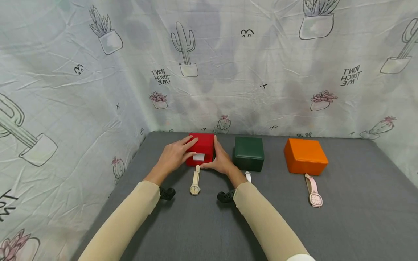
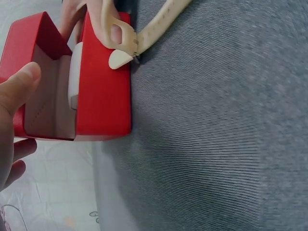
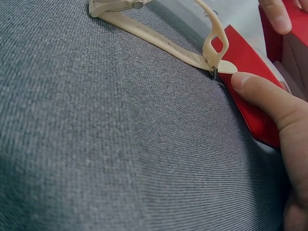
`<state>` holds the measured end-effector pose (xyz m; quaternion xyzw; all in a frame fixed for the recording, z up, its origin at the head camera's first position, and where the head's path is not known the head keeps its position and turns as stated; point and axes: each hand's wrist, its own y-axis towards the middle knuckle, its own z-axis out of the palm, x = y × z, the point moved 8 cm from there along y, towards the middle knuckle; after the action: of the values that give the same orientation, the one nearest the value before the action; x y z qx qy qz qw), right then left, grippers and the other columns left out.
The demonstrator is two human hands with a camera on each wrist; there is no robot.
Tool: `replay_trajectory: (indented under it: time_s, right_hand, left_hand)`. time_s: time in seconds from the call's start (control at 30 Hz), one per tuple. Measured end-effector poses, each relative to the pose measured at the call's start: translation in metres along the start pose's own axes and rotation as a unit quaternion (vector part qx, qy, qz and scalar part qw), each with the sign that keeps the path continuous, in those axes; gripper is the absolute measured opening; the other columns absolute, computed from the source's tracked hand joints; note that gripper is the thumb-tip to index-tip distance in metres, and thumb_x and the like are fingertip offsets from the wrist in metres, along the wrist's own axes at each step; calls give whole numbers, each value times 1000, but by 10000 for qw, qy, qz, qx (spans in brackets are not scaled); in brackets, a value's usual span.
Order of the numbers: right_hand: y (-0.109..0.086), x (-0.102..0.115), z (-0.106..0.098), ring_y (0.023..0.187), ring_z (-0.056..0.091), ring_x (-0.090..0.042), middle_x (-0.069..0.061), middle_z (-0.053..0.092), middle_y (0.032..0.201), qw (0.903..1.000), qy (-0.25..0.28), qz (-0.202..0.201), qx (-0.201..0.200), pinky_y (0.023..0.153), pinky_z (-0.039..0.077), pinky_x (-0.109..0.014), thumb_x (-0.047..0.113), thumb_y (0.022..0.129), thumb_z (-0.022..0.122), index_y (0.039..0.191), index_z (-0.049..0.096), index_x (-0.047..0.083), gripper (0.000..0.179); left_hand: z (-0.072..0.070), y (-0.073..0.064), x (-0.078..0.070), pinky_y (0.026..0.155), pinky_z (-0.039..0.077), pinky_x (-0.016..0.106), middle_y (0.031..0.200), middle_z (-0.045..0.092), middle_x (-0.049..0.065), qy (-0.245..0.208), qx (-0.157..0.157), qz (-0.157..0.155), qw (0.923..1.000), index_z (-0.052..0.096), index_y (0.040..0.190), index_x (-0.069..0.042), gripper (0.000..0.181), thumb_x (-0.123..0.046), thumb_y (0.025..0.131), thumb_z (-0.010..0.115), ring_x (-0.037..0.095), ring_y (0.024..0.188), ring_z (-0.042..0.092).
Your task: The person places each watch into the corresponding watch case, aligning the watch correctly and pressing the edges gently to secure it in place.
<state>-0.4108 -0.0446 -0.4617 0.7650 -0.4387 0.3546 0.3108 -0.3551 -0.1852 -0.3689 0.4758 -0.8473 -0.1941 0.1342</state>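
Evidently, opening of red box begun, unfinished: left hand pinches lid, right hand grips base between thumb and fingers. Cream watch lies outside, at box front; green box, orange box closed.

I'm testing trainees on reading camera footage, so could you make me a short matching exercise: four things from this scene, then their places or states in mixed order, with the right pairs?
Things:
1. red box
2. green box
3. orange box
4. pink watch

Places or states:
A. closed, the middle one of the three boxes
B. lying in front of the rightmost box
C. open, held by the left hand and the right hand
D. closed, farthest to the right of the three boxes

Right pairs: 1-C; 2-A; 3-D; 4-B
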Motion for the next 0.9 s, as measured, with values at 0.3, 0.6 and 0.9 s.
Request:
replay_trajectory:
  time_s: [0.3, 0.6, 0.9]
  right_hand:
    - [0, 0, -2, 147, 24, -23, 0, 10, 164, 10000, -76, 34, -37, 114, 36, -47, 35, 70, 87, 156, -9, 20, 129]
    - [-1, -2, 2, 147, 23, -23, 0, 8, 164, 9998, -179, 133, -7, 114, 35, -47, 39, 70, 86, 156, -8, 21, 129]
    - [-1, -2, 1, 144, 27, -24, -3, 12, 163, 9999, -141, 86, 8, 112, 38, -47, 37, 72, 85, 156, -8, 21, 127]
  left_hand:
    - [-17, 11, -2, 74, 59, 39, 131, 63, 9, 92, -770, 41, 9970, 59, 134, -17, 52, -32, 86, 72, 27, 90, 71]
    - [-26, 22, 1, 63, 58, 36, 129, 64, 7, 456, -1411, -312, 9885, 66, 126, -16, 41, -29, 87, 72, 26, 76, 70]
    - [-15, 24, 2, 74, 58, 41, 129, 54, 12, 527, -1105, -359, 9918, 57, 136, -16, 56, -32, 85, 74, 28, 85, 64]
